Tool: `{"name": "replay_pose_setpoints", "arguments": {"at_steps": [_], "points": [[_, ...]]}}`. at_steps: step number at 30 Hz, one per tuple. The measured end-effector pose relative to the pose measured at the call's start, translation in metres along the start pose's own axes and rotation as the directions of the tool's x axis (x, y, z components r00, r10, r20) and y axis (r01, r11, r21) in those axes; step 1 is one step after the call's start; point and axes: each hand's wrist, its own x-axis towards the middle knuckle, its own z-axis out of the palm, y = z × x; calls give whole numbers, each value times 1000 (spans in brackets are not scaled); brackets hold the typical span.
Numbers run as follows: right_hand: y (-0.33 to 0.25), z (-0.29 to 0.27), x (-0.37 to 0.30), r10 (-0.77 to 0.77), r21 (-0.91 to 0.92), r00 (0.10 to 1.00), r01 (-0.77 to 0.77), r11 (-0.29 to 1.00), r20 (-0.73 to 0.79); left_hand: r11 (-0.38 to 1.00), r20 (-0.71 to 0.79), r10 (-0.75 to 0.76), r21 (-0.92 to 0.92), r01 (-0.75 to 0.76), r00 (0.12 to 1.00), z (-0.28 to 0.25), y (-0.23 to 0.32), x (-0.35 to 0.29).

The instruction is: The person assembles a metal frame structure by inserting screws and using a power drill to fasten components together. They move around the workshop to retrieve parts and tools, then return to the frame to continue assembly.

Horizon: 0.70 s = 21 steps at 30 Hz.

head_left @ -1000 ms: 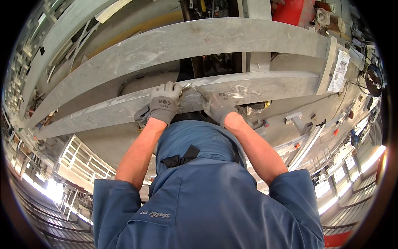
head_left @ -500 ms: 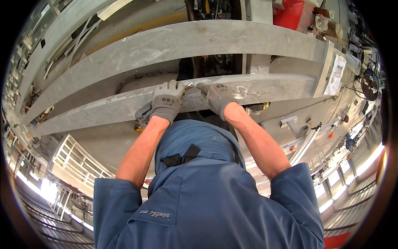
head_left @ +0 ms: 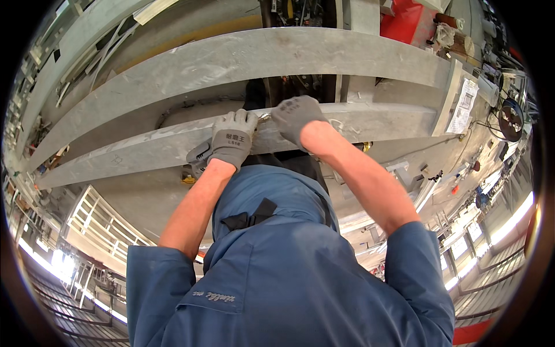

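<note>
My left hand [head_left: 232, 136], in a grey work glove, lies on the near grey metal beam [head_left: 139, 151]. Its fingers stretch flat toward the beam's far edge, slightly apart; the thumb is hidden. Just right of it, my gloved right hand [head_left: 296, 118] is above the same beam with its fingers curled closed. Whatever those fingers hold, if anything, is out of sight beneath the glove. Between the two hands, a small shiny patch [head_left: 265, 116] shows on the beam's edge. A dark grey tool-like object [head_left: 199, 155] sits beside my left wrist, partly covered.
A second long beam [head_left: 248, 53] runs parallel beyond the near one. An end plate [head_left: 447, 98] joins them at right, with a printed sheet [head_left: 463, 106] beside it. A red object [head_left: 407, 22] stands at the far right. A white slatted frame [head_left: 104, 222] is at left.
My right hand has lifted and turned over, its fingers now curled under and its back facing up, with the right elbow swung outward. My left hand stays on the beam.
</note>
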Motion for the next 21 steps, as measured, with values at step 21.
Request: {"name": "replay_pose_setpoints", "arguments": {"at_steps": [21], "points": [[7,79,14,304,664,950,-272,697,70,974,-121,-213,57,221,970,12,28,-7]]}}
